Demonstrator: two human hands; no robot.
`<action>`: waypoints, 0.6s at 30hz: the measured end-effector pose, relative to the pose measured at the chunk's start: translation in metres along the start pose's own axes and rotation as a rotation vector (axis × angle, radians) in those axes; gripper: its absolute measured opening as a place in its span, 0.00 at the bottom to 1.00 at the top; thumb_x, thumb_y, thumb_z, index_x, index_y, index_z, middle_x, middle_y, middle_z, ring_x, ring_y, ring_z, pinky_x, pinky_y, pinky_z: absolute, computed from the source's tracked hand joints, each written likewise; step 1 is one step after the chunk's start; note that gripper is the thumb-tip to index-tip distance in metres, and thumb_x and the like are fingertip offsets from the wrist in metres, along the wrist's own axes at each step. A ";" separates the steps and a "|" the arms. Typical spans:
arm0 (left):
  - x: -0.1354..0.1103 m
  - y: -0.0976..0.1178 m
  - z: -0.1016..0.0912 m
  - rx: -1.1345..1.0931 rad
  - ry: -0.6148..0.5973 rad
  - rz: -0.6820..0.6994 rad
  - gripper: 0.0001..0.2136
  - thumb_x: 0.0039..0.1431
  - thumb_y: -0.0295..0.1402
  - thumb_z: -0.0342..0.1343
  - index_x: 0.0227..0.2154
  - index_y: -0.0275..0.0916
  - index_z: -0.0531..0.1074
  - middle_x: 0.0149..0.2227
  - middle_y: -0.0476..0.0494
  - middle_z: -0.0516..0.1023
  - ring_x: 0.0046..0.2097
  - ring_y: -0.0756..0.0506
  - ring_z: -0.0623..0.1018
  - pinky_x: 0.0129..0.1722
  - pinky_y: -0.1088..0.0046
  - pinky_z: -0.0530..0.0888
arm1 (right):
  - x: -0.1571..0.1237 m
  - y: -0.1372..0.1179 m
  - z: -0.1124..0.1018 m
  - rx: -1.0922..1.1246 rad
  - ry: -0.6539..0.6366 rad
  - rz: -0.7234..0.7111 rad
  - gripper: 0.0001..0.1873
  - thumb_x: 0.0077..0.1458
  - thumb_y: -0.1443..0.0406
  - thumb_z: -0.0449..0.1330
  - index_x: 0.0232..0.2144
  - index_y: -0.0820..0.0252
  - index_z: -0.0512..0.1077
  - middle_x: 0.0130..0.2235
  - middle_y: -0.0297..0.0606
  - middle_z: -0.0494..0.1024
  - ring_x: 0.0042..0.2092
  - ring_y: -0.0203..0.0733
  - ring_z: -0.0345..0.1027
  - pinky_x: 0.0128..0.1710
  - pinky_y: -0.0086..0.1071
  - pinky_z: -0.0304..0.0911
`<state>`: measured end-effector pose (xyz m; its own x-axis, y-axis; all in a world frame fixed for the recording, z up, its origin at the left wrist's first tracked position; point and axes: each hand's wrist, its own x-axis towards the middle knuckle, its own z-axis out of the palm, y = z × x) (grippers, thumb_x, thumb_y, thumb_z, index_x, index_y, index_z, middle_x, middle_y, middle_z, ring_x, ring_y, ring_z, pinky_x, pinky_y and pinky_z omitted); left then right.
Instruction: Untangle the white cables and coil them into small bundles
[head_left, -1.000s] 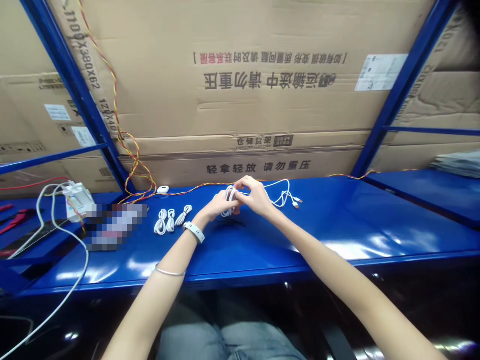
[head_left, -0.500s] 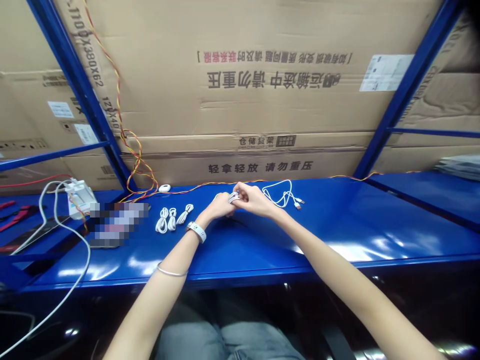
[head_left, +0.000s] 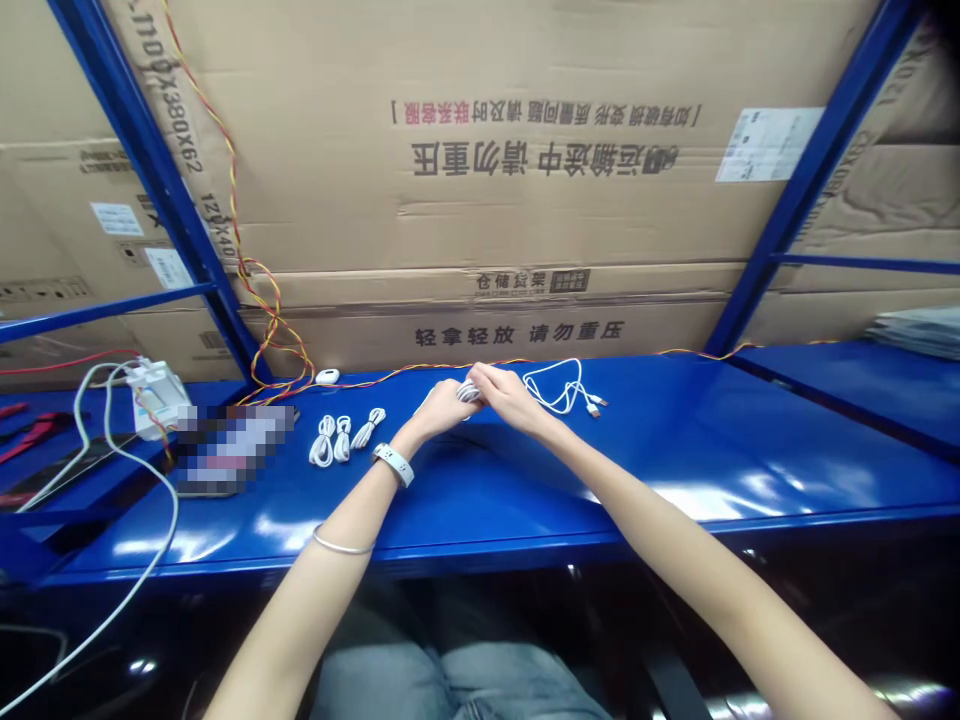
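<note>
While the left hand (head_left: 441,408) and right hand (head_left: 510,394) meet over a blue steel workbench (head_left: 675,440), a small coil of white cable (head_left: 469,391) sits gripped between them. The left fingers (head_left: 455,394) curl closed around the coil; the right fingers (head_left: 484,378) pinch it from the opposite side, leaving no open gap. A loose white USB cable (head_left: 559,393) lies just beside the right hand. Three bundled white cables (head_left: 343,441) lie in a row left of the left hand, near a blurred object (head_left: 232,450). An orange-and-yellow twisted wire (head_left: 420,369) runs along the bench's rear edge.
</note>
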<state>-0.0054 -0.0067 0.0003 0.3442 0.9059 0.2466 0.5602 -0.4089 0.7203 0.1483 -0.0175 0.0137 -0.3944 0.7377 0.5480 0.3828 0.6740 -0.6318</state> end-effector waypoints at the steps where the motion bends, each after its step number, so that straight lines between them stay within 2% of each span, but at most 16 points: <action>1: 0.000 -0.001 0.000 -0.015 -0.007 0.000 0.09 0.47 0.37 0.56 0.21 0.36 0.69 0.18 0.50 0.67 0.21 0.51 0.65 0.21 0.76 0.58 | -0.001 -0.002 0.000 -0.050 -0.019 -0.019 0.18 0.62 0.54 0.47 0.26 0.59 0.62 0.26 0.32 0.68 0.30 0.35 0.59 0.32 0.29 0.53; 5: -0.002 0.000 0.000 -0.144 -0.128 0.010 0.09 0.49 0.38 0.56 0.25 0.36 0.70 0.16 0.53 0.62 0.20 0.53 0.60 0.19 0.76 0.56 | -0.001 -0.002 -0.001 -0.125 -0.050 -0.073 0.15 0.60 0.56 0.51 0.29 0.60 0.66 0.28 0.35 0.73 0.30 0.36 0.63 0.33 0.28 0.54; 8: -0.005 0.007 -0.005 -0.353 -0.230 0.019 0.14 0.53 0.43 0.57 0.27 0.36 0.67 0.19 0.53 0.61 0.21 0.54 0.61 0.19 0.77 0.57 | 0.002 0.002 -0.005 -0.097 0.072 -0.053 0.14 0.60 0.57 0.51 0.28 0.60 0.67 0.26 0.34 0.73 0.29 0.36 0.64 0.31 0.27 0.54; 12: -0.012 0.018 -0.015 -0.622 -0.363 -0.035 0.20 0.56 0.51 0.54 0.33 0.36 0.66 0.24 0.55 0.55 0.21 0.56 0.55 0.18 0.80 0.54 | 0.005 0.005 -0.011 -0.127 0.192 -0.035 0.16 0.60 0.56 0.52 0.26 0.60 0.67 0.21 0.31 0.68 0.24 0.34 0.59 0.28 0.27 0.52; 16: -0.014 0.018 -0.016 -0.666 -0.467 -0.078 0.22 0.57 0.54 0.51 0.36 0.36 0.66 0.25 0.56 0.53 0.21 0.56 0.53 0.18 0.80 0.51 | 0.004 0.005 -0.011 -0.085 0.140 -0.006 0.17 0.61 0.55 0.50 0.25 0.59 0.65 0.20 0.30 0.67 0.24 0.34 0.60 0.28 0.27 0.52; 18: -0.012 0.013 -0.011 -0.591 -0.467 -0.066 0.20 0.59 0.52 0.50 0.36 0.37 0.67 0.25 0.55 0.55 0.22 0.55 0.55 0.19 0.79 0.53 | 0.004 0.007 -0.009 -0.099 0.132 0.045 0.19 0.62 0.54 0.48 0.23 0.58 0.62 0.20 0.30 0.66 0.25 0.34 0.60 0.28 0.28 0.52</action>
<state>-0.0099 -0.0214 0.0138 0.6812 0.7320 -0.0145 0.1386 -0.1094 0.9843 0.1567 -0.0095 0.0165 -0.2639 0.7615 0.5919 0.4802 0.6360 -0.6041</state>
